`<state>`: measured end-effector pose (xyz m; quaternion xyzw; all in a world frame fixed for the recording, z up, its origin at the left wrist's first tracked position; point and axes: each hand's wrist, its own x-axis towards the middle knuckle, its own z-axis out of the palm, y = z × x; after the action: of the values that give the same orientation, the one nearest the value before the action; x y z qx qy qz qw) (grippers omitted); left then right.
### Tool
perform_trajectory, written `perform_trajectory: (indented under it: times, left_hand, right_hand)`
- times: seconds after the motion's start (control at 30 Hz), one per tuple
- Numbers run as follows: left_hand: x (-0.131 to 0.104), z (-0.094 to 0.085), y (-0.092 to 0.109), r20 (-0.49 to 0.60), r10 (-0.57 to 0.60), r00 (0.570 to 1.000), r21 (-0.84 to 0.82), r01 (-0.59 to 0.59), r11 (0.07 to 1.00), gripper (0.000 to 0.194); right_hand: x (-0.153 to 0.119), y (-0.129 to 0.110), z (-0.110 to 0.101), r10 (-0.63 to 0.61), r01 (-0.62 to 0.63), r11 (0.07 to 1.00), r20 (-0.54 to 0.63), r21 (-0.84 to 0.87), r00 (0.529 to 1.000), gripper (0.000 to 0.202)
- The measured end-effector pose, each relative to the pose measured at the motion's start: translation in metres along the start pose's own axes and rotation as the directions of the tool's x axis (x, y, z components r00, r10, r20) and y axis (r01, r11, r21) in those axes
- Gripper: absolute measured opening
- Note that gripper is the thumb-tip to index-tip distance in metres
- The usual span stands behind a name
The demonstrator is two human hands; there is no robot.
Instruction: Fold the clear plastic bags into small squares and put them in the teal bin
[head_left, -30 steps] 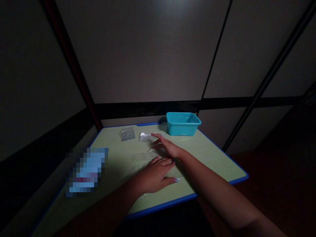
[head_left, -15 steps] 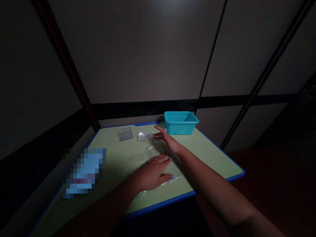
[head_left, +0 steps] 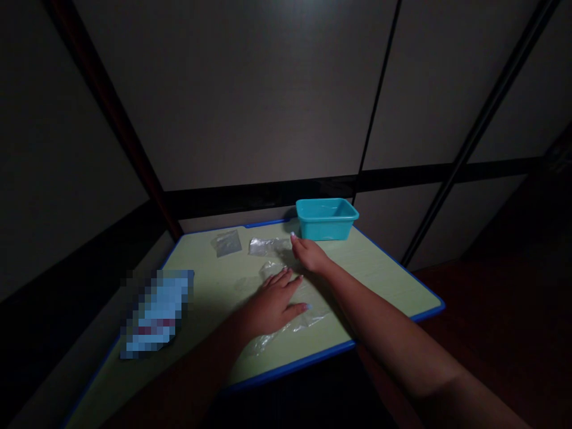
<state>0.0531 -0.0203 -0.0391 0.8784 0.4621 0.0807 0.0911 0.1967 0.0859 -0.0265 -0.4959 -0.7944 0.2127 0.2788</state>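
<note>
My left hand lies flat with its fingers spread on a clear plastic bag, pressing it to the tabletop. Much of this bag is hidden under the hand and forearm. My right hand is closed, thumb upward and fingers curled, just beyond my left hand. Its curled fingers are turned away, so I cannot make out what they hold, if anything. Close to its left side is a crumpled, shiny clear plastic piece. A flat, folded clear plastic packet lies farther left, apart from both hands.
A turquoise plastic basin stands at the back right of the pale green table, which has a blue edge. On the left lies a light-blue item, blurred out by pixels. Dark-trimmed panels rise behind the table.
My right hand has gone from outstretched fingers to curled ones, near the same spot. My left hand has slid slightly forward and left on the plastic, baring more of the bag's near edge.
</note>
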Motion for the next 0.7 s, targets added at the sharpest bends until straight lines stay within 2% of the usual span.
perform_trajectory:
  times: [0.17,0.3,0.47,0.7]
  left_hand:
    - [0.001,-0.003,-0.006,-0.019,-0.111,0.994,0.104,0.112,0.988,0.064]
    - [0.000,-0.004,-0.009,-0.058,-0.247,0.967,0.209,0.253,0.945,0.064]
    - [0.002,-0.002,-0.010,-0.148,-0.299,0.943,0.273,0.330,0.904,0.066]
    - [0.004,0.001,-0.013,-0.095,-0.232,0.968,0.249,0.249,0.936,0.064]
  right_hand:
    - [-0.001,-0.003,-0.003,0.077,-0.052,0.942,0.063,-0.333,0.995,0.065]
    - [-0.002,-0.001,-0.003,0.115,-0.064,0.881,0.081,-0.468,0.990,0.051]
    - [-0.002,0.002,-0.004,0.175,-0.117,0.854,0.069,-0.506,0.982,0.046]
    - [0.002,0.001,-0.008,0.129,-0.130,0.925,-0.026,-0.358,0.991,0.056]
